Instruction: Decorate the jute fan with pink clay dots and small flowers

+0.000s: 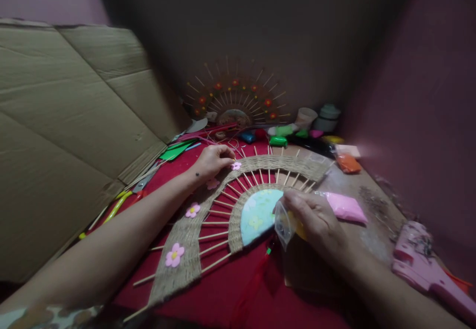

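A woven fan (182,242) with thin wooden sticks lies spread out, and a pale blue half-round panel (256,215) sits at its centre. Along its outer band are pink flowers with yellow centres, among them a near flower (174,255) and a middle flower (192,210). My left hand (213,163) is closed in a pinch at a far pink flower (236,166); a speck of yellow shows by the fingertips, too small to name. My right hand (316,217) grips a clear plastic bag (283,227) with something yellow in it, over the panel's right side.
A finished-looking fan (235,93) with red flowers leans at the back. Cardboard (74,121) stands at left, with scissors (139,185) beside it. To the right lie a pink packet (345,207), an orange packet (348,163) and a pink glue gun (416,259). Behind are a cup (306,118) and several colourful packets.
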